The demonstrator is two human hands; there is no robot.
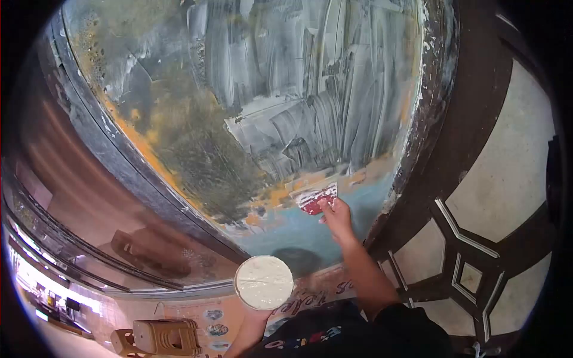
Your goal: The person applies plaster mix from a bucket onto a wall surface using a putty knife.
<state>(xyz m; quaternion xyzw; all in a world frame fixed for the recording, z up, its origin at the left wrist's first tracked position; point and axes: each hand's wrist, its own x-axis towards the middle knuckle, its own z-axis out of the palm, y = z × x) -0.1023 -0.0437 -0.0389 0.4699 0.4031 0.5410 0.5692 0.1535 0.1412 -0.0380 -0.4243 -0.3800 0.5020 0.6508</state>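
Note:
My right hand [339, 219] is closed around the red handle of a putty knife [315, 200]. White putty smears its wide blade, which lies at or close to the wall surface. My left hand [256, 317] holds up a round container of white putty [264, 281] from below; its fingers are mostly hidden under it. In front of me the wall panel [310, 119] carries streaky whitish-grey strokes over dark grey, with orange patches and a teal strip [277, 232] low down.
Dark wooden trim with pale panels [501, 155] stands on the right. A glossy brown surface [89, 173] curves along the left. Brown plastic stools [164, 338] are at the lower left, near a printed banner [215, 329].

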